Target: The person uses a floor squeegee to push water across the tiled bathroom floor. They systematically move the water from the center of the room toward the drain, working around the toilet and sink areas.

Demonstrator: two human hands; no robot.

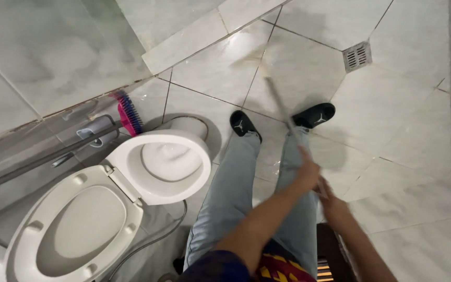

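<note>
I stand on a wet tiled floor in light blue jeans and black shoes (314, 115). Both hands grip a long thin pole (283, 112), blurred by motion. It runs from my hands forward and down to the floor tiles near a faint brownish smear (251, 58). My left hand (306, 172) holds the pole higher up its length. My right hand (332, 201) holds it just behind, nearer my body. The pole's far end is too blurred to make out.
A white toilet (199, 172) with its lid and seat raised stands to my left, a grey hose (152, 240) beside it. A pink and blue brush (129, 112) leans by the glass wall. A metal floor drain (357, 56) lies far right.
</note>
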